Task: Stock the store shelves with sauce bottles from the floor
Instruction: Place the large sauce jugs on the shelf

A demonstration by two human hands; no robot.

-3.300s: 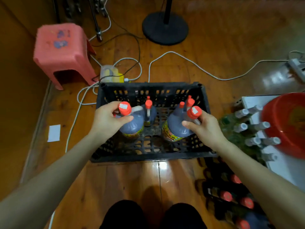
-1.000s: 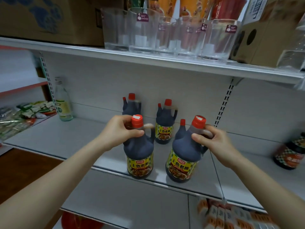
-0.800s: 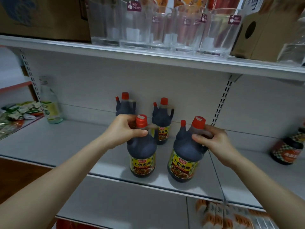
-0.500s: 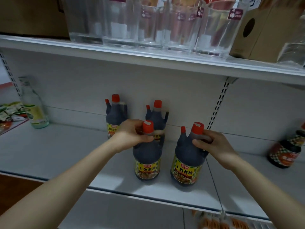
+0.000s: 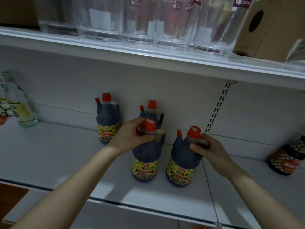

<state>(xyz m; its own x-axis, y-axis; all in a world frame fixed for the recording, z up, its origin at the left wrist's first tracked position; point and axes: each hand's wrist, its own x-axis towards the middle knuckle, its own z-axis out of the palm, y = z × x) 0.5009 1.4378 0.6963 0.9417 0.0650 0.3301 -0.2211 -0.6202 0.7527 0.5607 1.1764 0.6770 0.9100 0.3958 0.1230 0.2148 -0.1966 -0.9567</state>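
Two dark sauce bottles with red caps and yellow labels stand upright side by side on the white middle shelf (image 5: 49, 156). My left hand (image 5: 132, 136) grips the neck of the left bottle (image 5: 145, 161). My right hand (image 5: 209, 151) is wrapped around the handle of the right bottle (image 5: 181, 164). Behind them, against the back panel, stand two more sauce bottles: one at the left (image 5: 107, 123) and one (image 5: 151, 113) partly hidden by my left hand.
A pale glass bottle (image 5: 19, 104) stands at the shelf's far left, beside snack packets. A dark jar (image 5: 287, 159) sits at the right. Several clear glasses (image 5: 173, 22) and a cardboard box (image 5: 267, 27) fill the upper shelf (image 5: 148, 55). A slotted upright (image 5: 217, 106) runs down the back panel.
I carried both bottles from the black floor crate up to the shelf. Over the last second they moved inward and down onto the shelf surface, and the camera came closer.
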